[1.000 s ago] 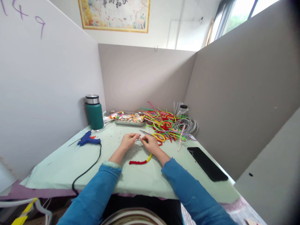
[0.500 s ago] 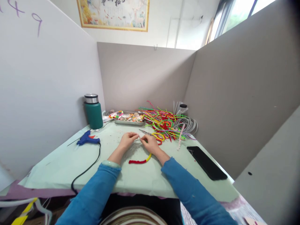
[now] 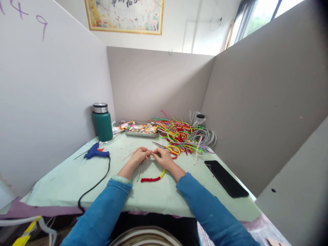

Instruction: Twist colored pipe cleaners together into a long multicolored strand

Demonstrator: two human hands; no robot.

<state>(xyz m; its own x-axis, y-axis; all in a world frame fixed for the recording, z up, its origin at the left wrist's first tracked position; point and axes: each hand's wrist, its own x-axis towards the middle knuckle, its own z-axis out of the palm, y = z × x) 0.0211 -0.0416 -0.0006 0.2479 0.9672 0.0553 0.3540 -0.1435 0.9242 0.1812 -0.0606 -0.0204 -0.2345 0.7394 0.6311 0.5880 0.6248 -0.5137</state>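
Observation:
My left hand and my right hand meet over the middle of the table, fingertips pinched together. A thin pale pink strand trails from the left fingers out over the table. Below that hand hangs a thin grey strand. What the right fingertips pinch is too small to make out. A fuzzy strip, red then yellow, curves up under the right hand, where its far end is hidden; a bit of green shows by the fingers. Just beyond the right hand lie scissors with yellow and red handles.
A metal tray of small decorations stands at the back, beside a heap of coloured pipe cleaners and grey hoops. At left are a green bottle and a corded blue glue gun. A black phone lies right.
The left hand has turned slightly, and the pink strand now shows beside it. The grey strand now hangs below the left hand. The red and yellow strip has shifted slightly towards me.

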